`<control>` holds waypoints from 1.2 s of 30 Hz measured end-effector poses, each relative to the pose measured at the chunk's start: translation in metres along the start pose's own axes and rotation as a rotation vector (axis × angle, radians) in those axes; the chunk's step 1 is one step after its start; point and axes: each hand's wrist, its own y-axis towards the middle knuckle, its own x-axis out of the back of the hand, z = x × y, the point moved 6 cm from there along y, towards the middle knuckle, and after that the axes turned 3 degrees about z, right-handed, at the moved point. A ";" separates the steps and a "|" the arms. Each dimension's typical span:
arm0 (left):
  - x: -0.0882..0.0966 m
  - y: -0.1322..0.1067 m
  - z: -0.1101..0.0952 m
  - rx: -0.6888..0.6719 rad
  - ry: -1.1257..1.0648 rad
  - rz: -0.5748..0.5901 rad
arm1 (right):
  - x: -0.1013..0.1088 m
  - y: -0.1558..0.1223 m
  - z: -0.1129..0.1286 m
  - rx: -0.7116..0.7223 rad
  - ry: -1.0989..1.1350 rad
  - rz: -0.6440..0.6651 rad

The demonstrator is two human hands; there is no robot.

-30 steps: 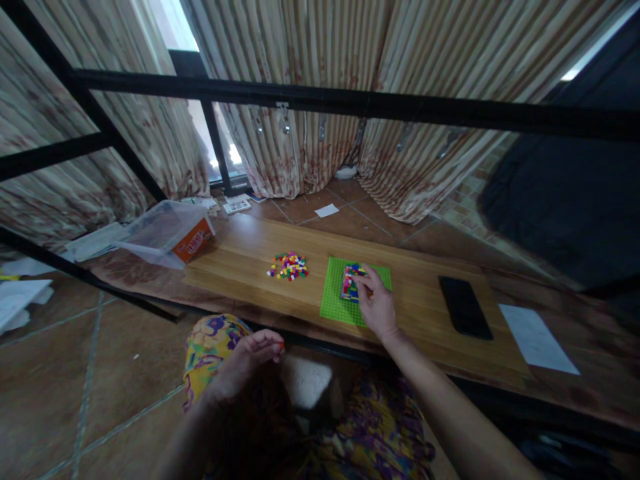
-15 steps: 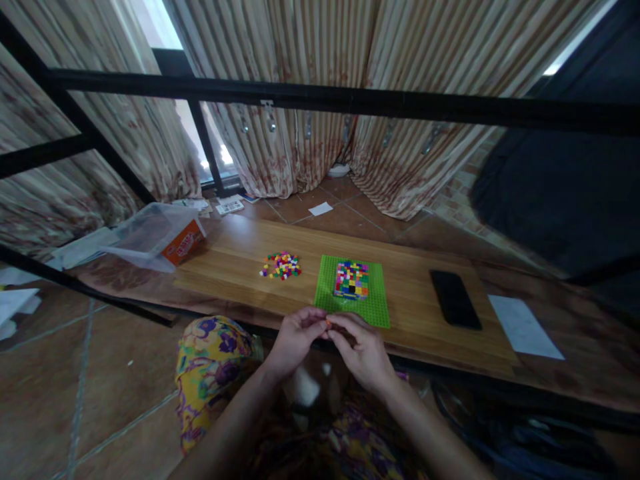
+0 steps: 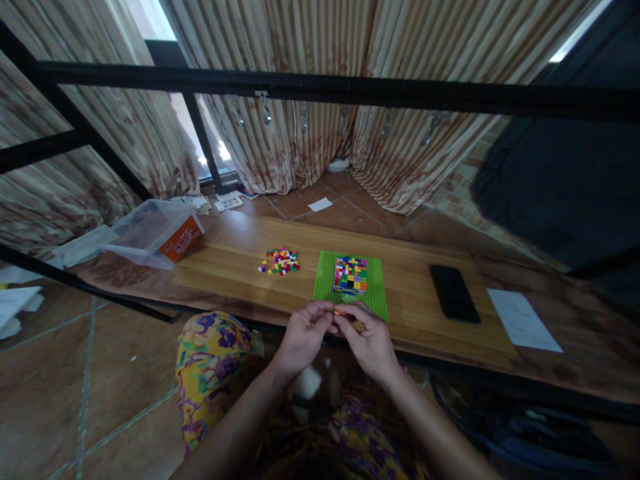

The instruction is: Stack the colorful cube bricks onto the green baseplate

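Observation:
A green baseplate [image 3: 326, 287] lies on the low wooden table [image 3: 240, 260], with a block of many-coloured small bricks [image 3: 351, 275] built on it. A loose pile of small coloured bricks [image 3: 279, 261] lies to its left. My left hand [image 3: 304, 335] and my right hand [image 3: 369, 341] meet at the table's near edge, just in front of the baseplate. Both are closed in a pinch on a tiny orange brick [image 3: 338, 312] between the fingertips.
A black phone [image 3: 453, 293] lies right of the baseplate, and a white sheet [image 3: 523, 320] further right. A clear plastic bin with an orange box [image 3: 161, 231] stands at the table's left end. A black metal frame [image 3: 320, 87] crosses overhead. Curtains hang behind.
My right hand left the brick block on the baseplate and came back to the table's near edge. My left hand rose to meet it, and both now pinch the orange brick.

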 end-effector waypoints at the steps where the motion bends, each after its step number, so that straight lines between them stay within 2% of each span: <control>1: 0.001 0.000 0.001 -0.007 0.014 -0.002 | 0.000 0.000 0.000 -0.002 0.005 -0.006; 6: 0.008 0.001 0.006 0.011 0.076 -0.029 | 0.004 0.000 -0.002 -0.022 0.028 -0.057; 10: 0.022 0.006 0.008 0.011 0.136 -0.100 | 0.013 0.001 -0.011 -0.081 0.088 -0.145; 13: 0.033 0.016 0.008 -0.056 0.275 -0.147 | 0.021 0.007 -0.022 -0.126 0.154 -0.203; 16: 0.038 0.033 0.013 -0.076 0.419 -0.162 | 0.027 0.019 -0.036 -0.165 0.195 -0.206; 20: 0.029 0.056 0.016 -0.091 0.528 -0.104 | 0.035 0.038 -0.051 -0.157 0.123 -0.181; 25: 0.010 0.075 0.016 -0.120 0.597 -0.009 | 0.043 0.062 -0.050 -0.102 -0.176 -0.148; 28: 0.000 0.078 0.017 -0.165 0.574 0.027 | 0.043 0.073 -0.045 -0.033 -0.313 -0.150; 31: -0.005 0.078 0.020 -0.165 0.583 0.015 | 0.037 0.080 -0.044 0.042 -0.399 -0.162; 36: -0.012 0.076 0.024 -0.169 0.709 0.004 | 0.027 0.081 -0.058 0.035 -0.446 -0.235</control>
